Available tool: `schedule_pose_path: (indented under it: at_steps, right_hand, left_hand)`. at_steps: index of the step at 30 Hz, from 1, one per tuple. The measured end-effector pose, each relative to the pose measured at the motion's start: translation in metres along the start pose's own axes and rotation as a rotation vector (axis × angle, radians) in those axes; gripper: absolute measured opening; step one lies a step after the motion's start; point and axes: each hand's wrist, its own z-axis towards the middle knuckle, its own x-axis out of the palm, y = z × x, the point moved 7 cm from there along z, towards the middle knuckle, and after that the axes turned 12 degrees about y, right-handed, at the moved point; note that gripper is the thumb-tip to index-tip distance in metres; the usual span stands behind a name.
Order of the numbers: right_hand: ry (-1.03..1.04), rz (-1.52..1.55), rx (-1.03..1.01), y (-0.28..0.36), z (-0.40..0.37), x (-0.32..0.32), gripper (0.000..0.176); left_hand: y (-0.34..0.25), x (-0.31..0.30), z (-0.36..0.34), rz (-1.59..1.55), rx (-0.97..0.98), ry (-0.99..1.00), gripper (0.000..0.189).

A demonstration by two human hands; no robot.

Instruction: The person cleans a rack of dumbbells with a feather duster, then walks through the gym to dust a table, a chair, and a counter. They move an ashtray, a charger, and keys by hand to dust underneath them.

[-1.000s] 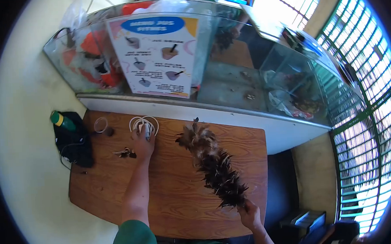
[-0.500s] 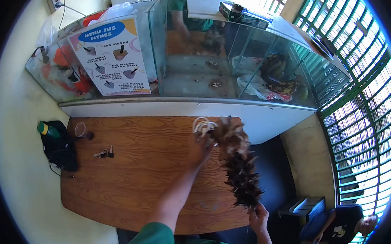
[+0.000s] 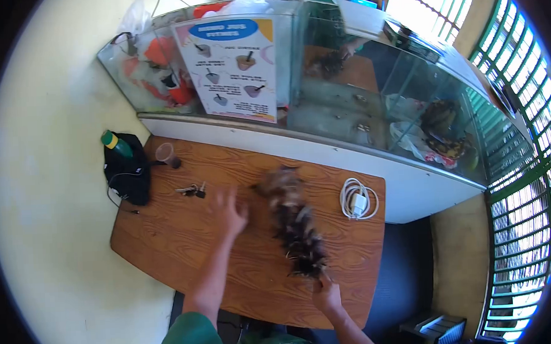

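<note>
My right hand [image 3: 326, 295] is closed round the lower end of a brown feather duster [image 3: 295, 223], which is held over the right half of the wooden table [image 3: 255, 277]. The duster's feathers are smeared by motion. My left hand [image 3: 229, 216] is over the table with its fingers apart and nothing in it, nearest to a bunch of keys [image 3: 194, 190]. To the right of the duster, a coiled white cable with a charger plug [image 3: 358, 203] rests near the table's right edge.
At the table's left end are a black bag [image 3: 127, 172], a green bottle with a yellow band [image 3: 115, 143] and a clear plastic cup [image 3: 166, 154]. Behind stands a glass display case [image 3: 334, 117] bearing a menu poster [image 3: 231, 75]. Barred windows [image 3: 523, 210] line the right side.
My left hand has let go of the white charger cable, now on the table at right, and moved left toward the keys. The duster has swung left. The camera view has shifted.
</note>
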Motion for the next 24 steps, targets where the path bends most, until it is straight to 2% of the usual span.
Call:
schedule_pose_path:
  at_steps: [2,3,4,5,6,8,10,11,12,13,14,16,17,18,20,21,22,23,24]
  right_hand:
    - [0.191,-0.040,-0.144,0.023,0.029,0.020,0.018]
    - [0.062,-0.059,-0.200,0.033,0.042,0.016,0.015]
    - [0.076,-0.061,-0.215,0.038,0.057,0.026,0.015]
    - [0.002,-0.018,-0.217,0.042,0.071,0.030,0.011]
    - [-0.072,0.024,-0.219,0.045,0.078,0.032,0.008]
    - [0.037,-0.036,-0.282,0.060,0.093,0.049,0.005]
    - [0.103,0.036,-0.546,0.096,0.111,0.057,0.006]
    - [0.118,0.033,-0.561,0.108,0.120,0.061,0.006]
    - [0.159,0.005,-0.330,0.108,0.136,0.067,0.009]
    - [0.194,-0.025,-0.101,0.104,0.146,0.072,0.012]
    - [0.199,-0.029,-0.115,0.110,0.153,0.075,0.012]
    - [0.430,-0.096,-0.334,0.132,0.157,0.096,0.013]
    - [0.439,-0.102,-0.339,0.135,0.158,0.100,0.013]
    - [0.363,-0.068,-0.294,0.141,0.159,0.094,0.014]
    - [0.284,-0.044,-0.245,0.150,0.153,0.082,0.015]
    - [0.485,-0.113,-0.222,0.154,0.141,0.090,0.016]
    - [0.682,-0.179,-0.191,0.153,0.130,0.099,0.017]
    - [0.672,-0.184,-0.178,0.149,0.125,0.098,0.017]
    - [0.696,-0.175,-0.244,0.147,0.115,0.099,0.019]
  left_hand:
    - [0.065,-0.034,0.026,0.091,-0.140,-0.019,0.067]
    - [0.087,-0.041,0.037,0.094,-0.158,-0.027,0.067]
    - [0.109,-0.036,0.047,0.061,-0.151,0.048,0.066]
    - [0.125,-0.030,0.051,0.023,-0.144,0.126,0.064]
    - [0.139,-0.028,0.051,0.017,-0.165,0.122,0.064]
    - [0.156,-0.019,0.053,-0.063,-0.106,0.260,0.056]
    - [0.164,-0.029,0.035,-0.114,-0.122,0.164,0.050]
    - [0.167,-0.035,0.023,-0.153,-0.112,0.083,0.045]
    - [0.173,-0.034,0.015,-0.153,-0.126,0.074,0.045]
    - [0.183,-0.030,0.009,-0.291,-0.182,0.100,0.044]
    - [0.192,-0.026,0.008,-0.432,-0.235,0.123,0.042]
    - [0.193,-0.040,0.006,-0.419,-0.249,0.038,0.043]
    - [0.197,-0.049,0.003,-0.404,-0.256,-0.038,0.044]
    - [0.202,-0.050,0.004,-0.410,-0.267,-0.041,0.044]
    - [0.219,-0.059,0.007,-0.617,-0.343,-0.232,0.046]
    - [0.218,-0.063,0.012,-0.626,-0.341,-0.226,0.046]
    - [0.213,-0.082,0.014,-0.557,-0.320,-0.345,0.046]
    - [0.207,-0.098,0.015,-0.489,-0.296,-0.462,0.047]
    - [0.202,-0.102,0.021,-0.501,-0.287,-0.452,0.047]
